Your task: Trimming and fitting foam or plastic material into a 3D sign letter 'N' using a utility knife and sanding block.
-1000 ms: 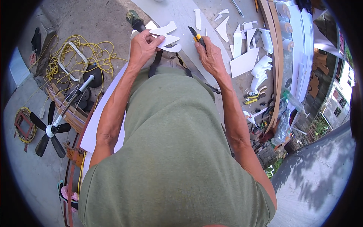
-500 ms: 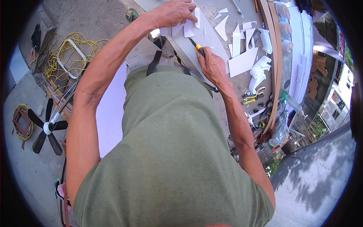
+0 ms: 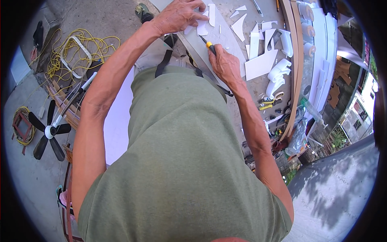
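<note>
My right hand (image 3: 225,63) is wrapped round a yellow and black utility knife (image 3: 209,45), its tip pointing away to the upper left over a pale board (image 3: 223,42). Across from it, my left hand (image 3: 180,16) reaches over the same board with its fingers apart. Those fingertips are at small cut white pieces (image 3: 202,28); whether they press on them I cannot tell. Just right of the fingers lies a narrow white strip (image 3: 212,15).
White offcuts (image 3: 260,64), a curled white piece (image 3: 278,75) and yellow-handled pliers (image 3: 266,105) lie to the right. Long brown strips (image 3: 297,72) curve beyond them. Left on the floor are a tangled yellow cord (image 3: 76,52) and a black-bladed fan (image 3: 50,131).
My left fingers have come off the narrow white strip, which now lies uncovered beside them. The knife has shifted slightly left and away from me, still in my right hand.
</note>
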{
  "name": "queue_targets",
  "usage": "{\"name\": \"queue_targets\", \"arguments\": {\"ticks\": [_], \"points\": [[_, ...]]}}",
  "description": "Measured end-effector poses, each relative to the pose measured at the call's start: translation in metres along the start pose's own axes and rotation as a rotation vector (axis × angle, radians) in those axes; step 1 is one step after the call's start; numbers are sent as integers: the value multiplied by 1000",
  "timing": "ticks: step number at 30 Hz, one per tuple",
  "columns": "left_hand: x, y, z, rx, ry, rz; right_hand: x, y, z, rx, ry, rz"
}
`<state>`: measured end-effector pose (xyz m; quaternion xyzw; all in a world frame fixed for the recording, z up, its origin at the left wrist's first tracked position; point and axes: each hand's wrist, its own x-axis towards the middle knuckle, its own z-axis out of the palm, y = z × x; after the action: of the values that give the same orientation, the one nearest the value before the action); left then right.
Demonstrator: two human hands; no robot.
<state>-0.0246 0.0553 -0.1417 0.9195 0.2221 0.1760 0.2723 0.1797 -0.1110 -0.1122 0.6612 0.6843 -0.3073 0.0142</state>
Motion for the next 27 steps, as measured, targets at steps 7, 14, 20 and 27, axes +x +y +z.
{"name": "queue_targets", "arguments": {"ticks": [7, 14, 20, 27], "points": [[0, -2, 3, 1, -16, 5, 3, -2, -1, -21, -7, -15], [-2, -3, 5, -3, -12, -2, 4, -2, -1, -12, -13, -23], [-1, -1, 4, 6, -25, -6, 5, -3, 0, -3, -6, -32], [-2, -1, 5, 13, -26, -17, 3, -6, 9, -63, 59, -32]]}}
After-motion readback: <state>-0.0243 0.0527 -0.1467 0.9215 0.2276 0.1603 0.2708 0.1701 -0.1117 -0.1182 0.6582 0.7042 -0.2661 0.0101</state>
